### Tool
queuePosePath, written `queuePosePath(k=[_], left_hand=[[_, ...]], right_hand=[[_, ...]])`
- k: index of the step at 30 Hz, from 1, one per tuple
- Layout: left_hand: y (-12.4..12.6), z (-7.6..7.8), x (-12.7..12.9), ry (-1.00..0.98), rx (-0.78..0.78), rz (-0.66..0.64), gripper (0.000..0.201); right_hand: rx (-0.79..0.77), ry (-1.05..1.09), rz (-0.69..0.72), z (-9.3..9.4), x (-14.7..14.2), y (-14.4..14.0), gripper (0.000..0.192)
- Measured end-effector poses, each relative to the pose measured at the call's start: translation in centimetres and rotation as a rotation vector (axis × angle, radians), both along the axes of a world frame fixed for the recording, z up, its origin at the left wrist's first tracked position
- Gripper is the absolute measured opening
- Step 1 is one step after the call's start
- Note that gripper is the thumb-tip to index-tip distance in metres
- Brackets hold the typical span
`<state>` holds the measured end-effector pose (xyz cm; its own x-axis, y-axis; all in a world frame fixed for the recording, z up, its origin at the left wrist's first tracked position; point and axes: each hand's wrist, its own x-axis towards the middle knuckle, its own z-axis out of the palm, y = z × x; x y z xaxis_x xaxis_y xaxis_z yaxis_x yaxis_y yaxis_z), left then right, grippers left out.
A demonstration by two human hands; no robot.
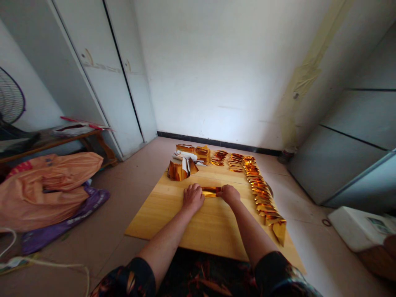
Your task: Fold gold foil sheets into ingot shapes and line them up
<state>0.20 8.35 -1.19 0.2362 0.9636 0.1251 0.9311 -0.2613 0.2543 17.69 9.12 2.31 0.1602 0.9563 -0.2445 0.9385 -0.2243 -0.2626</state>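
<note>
Between my hands a strip of shiny gold foil paper (210, 192) lies on the wooden board (161, 210). My left hand (193, 196) is closed on its left end, fingers curled down to the board. At the right end, my right hand (229, 194) grips the strip between thumb and fingers. Beyond my left hand sits a stack of gold foil sheets (179, 170), with white paper (185, 155) and more gold sheets (202, 154) behind. Folded gold foil pieces (261, 189) overlap in a long row down the board's right side, and shorter rows (236, 162) lie at the back.
Orange cloth (62, 177) and a purple bag (95, 200) lie on the floor at left, near a low wooden bench (102, 146) and a fan (10, 97). A white box (355, 227) stands at right, by a grey cabinet (337, 156). A cable (62, 262) crosses the floor.
</note>
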Motion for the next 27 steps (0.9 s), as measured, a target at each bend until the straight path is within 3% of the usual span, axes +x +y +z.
queuePosePath(k=[7, 12, 18, 25, 27], left_hand=[[-0.6, 0.1, 0.1, -0.010, 0.111, -0.003, 0.012], [-0.9, 0.3, 0.3, 0.066, 0.237, -0.206, 0.017], [-0.4, 0.0, 0.4, 0.169, 0.180, -0.409, 0.024], [-1.5, -0.1, 0.6, 0.149, 0.078, -0.343, 0.030], [-1.9, -0.1, 0.6, 0.159, 0.064, -0.329, 0.030]], right_hand=[[-0.034, -0.082, 0.008, 0.4, -0.3, 0.2, 0.036], [0.140, -0.232, 0.091, -0.3, -1.9, -0.8, 0.025], [0.199, -0.181, 0.155, -1.6, -2.9, -1.3, 0.021], [0.148, 0.040, 0.157, -2.2, -1.4, -0.5, 0.016], [0.149, 0.045, 0.132, -2.2, -1.7, -0.6, 0.024]])
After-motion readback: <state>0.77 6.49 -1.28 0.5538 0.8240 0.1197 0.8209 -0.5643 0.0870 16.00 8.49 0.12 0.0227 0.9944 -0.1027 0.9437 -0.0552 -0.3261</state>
